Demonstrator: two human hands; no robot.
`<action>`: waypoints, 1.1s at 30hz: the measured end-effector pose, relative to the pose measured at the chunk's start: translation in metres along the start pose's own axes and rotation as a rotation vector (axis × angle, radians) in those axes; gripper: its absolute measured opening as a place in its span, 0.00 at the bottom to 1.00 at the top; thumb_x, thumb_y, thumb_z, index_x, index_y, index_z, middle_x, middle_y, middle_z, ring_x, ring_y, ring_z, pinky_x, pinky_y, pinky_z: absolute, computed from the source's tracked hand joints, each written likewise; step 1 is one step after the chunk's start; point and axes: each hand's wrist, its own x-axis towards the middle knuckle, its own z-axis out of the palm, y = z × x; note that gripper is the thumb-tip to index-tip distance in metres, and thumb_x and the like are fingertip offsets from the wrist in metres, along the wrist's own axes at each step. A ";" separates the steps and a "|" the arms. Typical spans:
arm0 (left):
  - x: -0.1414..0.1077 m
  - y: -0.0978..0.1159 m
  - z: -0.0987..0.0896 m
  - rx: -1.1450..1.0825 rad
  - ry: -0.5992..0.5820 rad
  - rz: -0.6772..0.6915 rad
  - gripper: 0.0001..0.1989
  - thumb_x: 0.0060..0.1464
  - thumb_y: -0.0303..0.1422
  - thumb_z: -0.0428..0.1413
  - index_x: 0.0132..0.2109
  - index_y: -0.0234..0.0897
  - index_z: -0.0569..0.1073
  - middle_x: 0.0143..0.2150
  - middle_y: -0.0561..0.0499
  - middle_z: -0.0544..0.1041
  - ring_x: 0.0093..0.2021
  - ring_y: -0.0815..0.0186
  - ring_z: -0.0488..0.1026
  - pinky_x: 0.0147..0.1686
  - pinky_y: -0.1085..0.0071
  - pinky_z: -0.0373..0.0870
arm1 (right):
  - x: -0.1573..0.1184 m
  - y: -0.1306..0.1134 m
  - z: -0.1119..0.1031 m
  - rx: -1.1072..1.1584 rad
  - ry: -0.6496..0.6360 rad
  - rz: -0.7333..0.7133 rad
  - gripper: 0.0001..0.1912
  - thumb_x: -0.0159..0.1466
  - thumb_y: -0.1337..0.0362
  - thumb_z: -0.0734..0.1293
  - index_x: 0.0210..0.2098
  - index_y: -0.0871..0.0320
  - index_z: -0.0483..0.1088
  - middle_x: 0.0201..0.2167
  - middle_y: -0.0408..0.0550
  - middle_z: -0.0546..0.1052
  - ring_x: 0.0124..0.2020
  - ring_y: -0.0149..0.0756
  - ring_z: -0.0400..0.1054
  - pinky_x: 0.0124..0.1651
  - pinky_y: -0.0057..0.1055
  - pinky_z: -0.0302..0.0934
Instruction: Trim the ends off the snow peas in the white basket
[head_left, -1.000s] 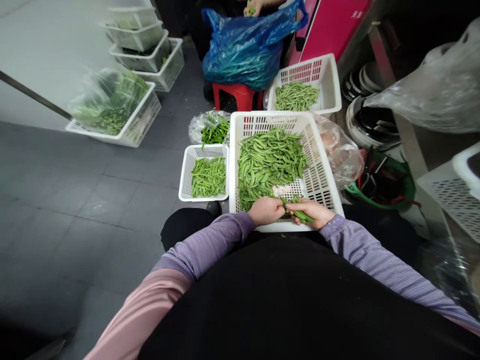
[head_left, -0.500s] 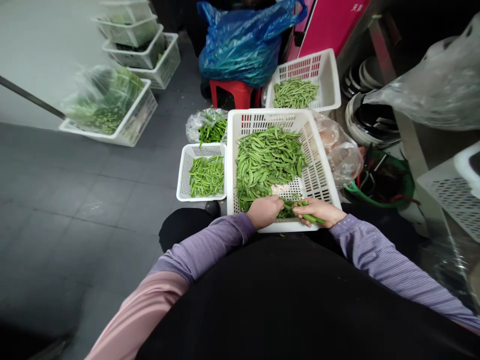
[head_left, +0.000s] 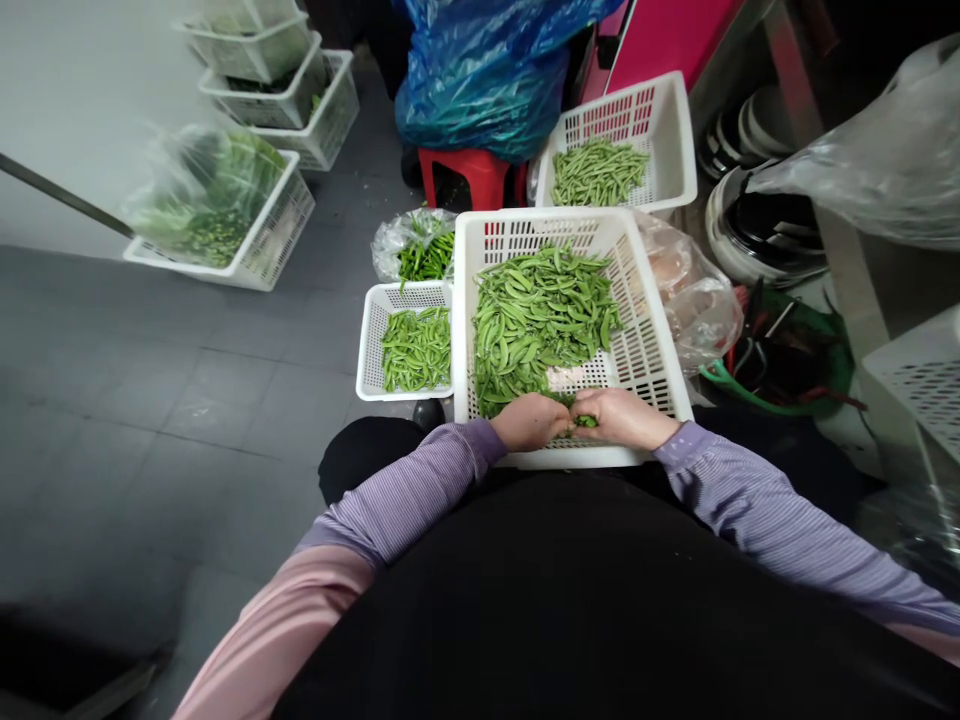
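Note:
A large white slotted basket holds a heap of green pea pods. Over its near edge my two hands meet. My right hand is curled round several pea pods, with a bit of green showing at its fingers. My left hand is closed in a pinch against the right fingertips; whatever it grips is hidden. Some small green scraps lie beneath the hands. To the left stands a smaller white basket with more pods.
Behind the small basket is a clear bag of green peppers. A white basket of green beans stands behind, near a red stool under a blue bag. At right are a green-rimmed tub and stacked pans.
My right hand has moved left and turned palm down, bringing its fingers against my left hand. The pods in it, plainly visible before, are now mostly covered. The view has shifted slightly.

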 end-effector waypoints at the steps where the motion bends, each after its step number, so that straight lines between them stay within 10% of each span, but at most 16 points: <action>1: 0.000 0.000 0.001 -0.030 0.056 -0.002 0.12 0.55 0.29 0.46 0.34 0.34 0.74 0.34 0.50 0.77 0.35 0.69 0.72 0.37 0.76 0.65 | 0.000 -0.001 0.003 0.116 0.024 -0.004 0.06 0.52 0.61 0.68 0.27 0.57 0.72 0.27 0.46 0.71 0.31 0.35 0.66 0.33 0.29 0.56; 6: 0.000 0.001 0.006 -0.092 0.273 -0.112 0.14 0.56 0.29 0.43 0.37 0.33 0.73 0.36 0.48 0.76 0.37 0.69 0.72 0.39 0.75 0.66 | -0.005 0.006 0.019 0.888 0.293 0.324 0.11 0.50 0.55 0.67 0.24 0.57 0.68 0.20 0.41 0.67 0.22 0.30 0.62 0.26 0.27 0.55; 9: 0.000 0.004 0.012 0.000 0.082 -0.125 0.16 0.56 0.32 0.42 0.35 0.32 0.74 0.35 0.45 0.75 0.36 0.64 0.72 0.38 0.69 0.68 | 0.000 0.036 0.020 1.306 0.529 0.568 0.10 0.50 0.56 0.65 0.23 0.56 0.63 0.17 0.39 0.64 0.16 0.27 0.55 0.18 0.25 0.50; 12: -0.002 0.005 0.019 0.048 -0.095 -0.119 0.15 0.55 0.30 0.43 0.42 0.33 0.73 0.39 0.44 0.73 0.37 0.63 0.72 0.37 0.68 0.69 | 0.012 0.071 0.017 1.202 0.681 0.711 0.06 0.51 0.62 0.63 0.28 0.57 0.66 0.21 0.41 0.69 0.16 0.26 0.56 0.18 0.25 0.51; 17: -0.004 0.003 0.024 0.022 0.030 -0.116 0.29 0.48 0.25 0.48 0.59 0.35 0.57 0.55 0.41 0.61 0.48 0.63 0.68 0.47 0.69 0.66 | 0.042 0.091 0.028 0.062 0.318 0.694 0.13 0.53 0.65 0.64 0.39 0.57 0.72 0.32 0.50 0.75 0.33 0.40 0.68 0.35 0.32 0.60; 20: -0.003 0.001 0.024 0.043 -0.092 -0.102 0.20 0.51 0.25 0.45 0.52 0.32 0.65 0.48 0.42 0.67 0.44 0.63 0.70 0.45 0.68 0.68 | 0.057 0.087 0.036 -0.148 0.158 0.621 0.14 0.57 0.65 0.61 0.42 0.60 0.70 0.42 0.60 0.72 0.43 0.45 0.66 0.43 0.37 0.58; 24: -0.002 -0.001 0.022 0.071 -0.158 -0.087 0.15 0.53 0.26 0.43 0.44 0.32 0.70 0.42 0.42 0.71 0.41 0.62 0.72 0.40 0.67 0.70 | 0.064 0.086 0.031 -0.019 0.112 0.634 0.10 0.55 0.69 0.63 0.35 0.65 0.71 0.40 0.65 0.72 0.44 0.47 0.66 0.44 0.37 0.58; 29: 0.000 -0.003 0.018 0.098 -0.044 -0.209 0.15 0.56 0.29 0.41 0.37 0.30 0.71 0.37 0.41 0.75 0.38 0.59 0.73 0.38 0.64 0.69 | 0.044 0.070 0.019 0.319 0.041 0.702 0.07 0.54 0.65 0.64 0.22 0.62 0.68 0.19 0.53 0.71 0.23 0.36 0.67 0.25 0.30 0.61; 33: 0.003 0.001 0.018 0.004 0.089 -0.227 0.16 0.58 0.34 0.39 0.39 0.31 0.69 0.35 0.43 0.75 0.36 0.62 0.74 0.37 0.67 0.69 | 0.012 0.035 0.020 0.945 0.078 0.735 0.09 0.57 0.64 0.61 0.21 0.60 0.65 0.16 0.44 0.68 0.15 0.25 0.58 0.17 0.22 0.55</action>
